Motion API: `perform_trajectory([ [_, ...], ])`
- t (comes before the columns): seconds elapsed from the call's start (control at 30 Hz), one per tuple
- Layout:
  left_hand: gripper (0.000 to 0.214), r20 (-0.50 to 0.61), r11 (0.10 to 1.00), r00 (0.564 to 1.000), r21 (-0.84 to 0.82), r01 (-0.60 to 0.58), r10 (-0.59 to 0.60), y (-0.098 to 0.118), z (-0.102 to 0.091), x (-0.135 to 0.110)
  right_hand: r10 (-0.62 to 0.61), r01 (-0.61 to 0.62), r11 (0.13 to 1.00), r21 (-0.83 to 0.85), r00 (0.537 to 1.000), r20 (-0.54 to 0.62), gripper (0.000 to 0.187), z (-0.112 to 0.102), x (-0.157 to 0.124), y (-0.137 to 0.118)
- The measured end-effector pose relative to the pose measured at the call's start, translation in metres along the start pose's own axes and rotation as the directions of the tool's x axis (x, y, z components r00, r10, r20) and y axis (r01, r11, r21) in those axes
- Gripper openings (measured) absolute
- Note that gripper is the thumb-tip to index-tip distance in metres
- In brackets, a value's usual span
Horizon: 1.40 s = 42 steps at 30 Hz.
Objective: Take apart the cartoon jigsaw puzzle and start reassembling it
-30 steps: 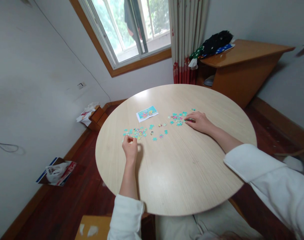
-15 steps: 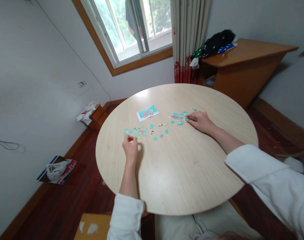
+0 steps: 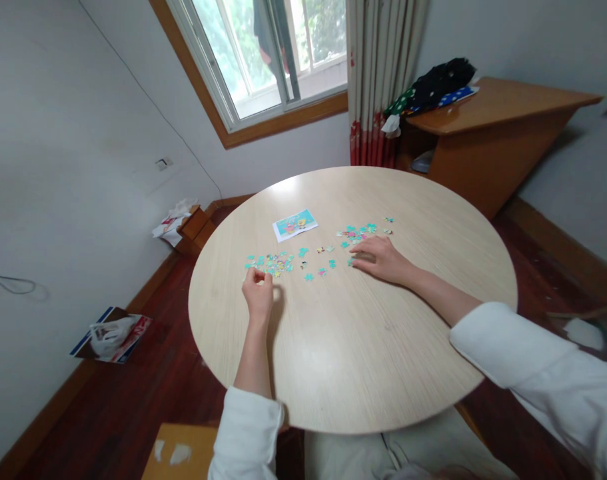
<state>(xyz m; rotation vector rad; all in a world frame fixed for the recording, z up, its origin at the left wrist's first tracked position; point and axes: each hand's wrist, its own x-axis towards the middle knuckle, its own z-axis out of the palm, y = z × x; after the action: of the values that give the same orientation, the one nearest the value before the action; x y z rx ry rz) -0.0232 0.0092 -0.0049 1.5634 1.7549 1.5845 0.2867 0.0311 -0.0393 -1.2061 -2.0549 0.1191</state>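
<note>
Small turquoise jigsaw pieces lie in two loose clusters on a round pale wooden table (image 3: 363, 347). My left hand (image 3: 258, 293) rests on the table just below the left cluster (image 3: 270, 263), its fingers curled into a pinch; what it holds, if anything, is too small to make out. My right hand (image 3: 380, 259) lies flat, palm down, fingers stretched toward the left, just below the right cluster (image 3: 358, 233), with its fingertips on or beside a few pieces. A small picture card (image 3: 294, 225) lies beyond the pieces.
A wooden desk (image 3: 488, 127) with dark clothes on it stands at the back right beside a curtain (image 3: 378, 73). A window (image 3: 273, 53) is behind the table. A bag (image 3: 108, 337) and a small box (image 3: 193, 227) lie on the floor to the left.
My right hand has slid left and nearer along the table, from the right end of the right cluster to below its left end. My left hand has stayed put.
</note>
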Motion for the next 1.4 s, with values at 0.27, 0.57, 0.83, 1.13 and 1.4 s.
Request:
perform_trajectory([
  [0.27, 0.019, 0.023, 1.000, 0.999, 0.013, 0.024, -0.024, -0.002, 0.001, 0.000, 0.206, -0.217, 0.967, -0.137, 0.974, -0.089, 0.024, -0.002, 0.000, 0.010],
  [0.57, 0.020, 0.051, 0.995, 0.997, 0.087, 0.045, -0.049, -0.005, 0.002, -0.003, 0.371, -0.376, 0.883, -0.282, 0.926, -0.071, 0.042, -0.008, -0.005, 0.034],
  [0.83, 0.019, 0.073, 0.981, 0.995, 0.184, 0.056, -0.071, -0.004, 0.005, -0.003, 0.281, -0.258, 0.908, -0.330, 0.960, 0.021, 0.044, -0.002, 0.001, 0.016],
  [1.13, 0.017, 0.110, 0.970, 0.991, 0.238, 0.043, -0.071, -0.007, 0.010, -0.005, 0.208, -0.113, 0.897, -0.428, 0.961, 0.181, 0.043, 0.007, 0.018, -0.003],
  [1.4, 0.016, 0.110, 0.970, 0.992, 0.242, 0.035, -0.063, -0.011, 0.010, -0.005, 0.200, -0.109, 0.909, -0.401, 0.961, 0.191, 0.043, 0.013, 0.017, 0.004],
])
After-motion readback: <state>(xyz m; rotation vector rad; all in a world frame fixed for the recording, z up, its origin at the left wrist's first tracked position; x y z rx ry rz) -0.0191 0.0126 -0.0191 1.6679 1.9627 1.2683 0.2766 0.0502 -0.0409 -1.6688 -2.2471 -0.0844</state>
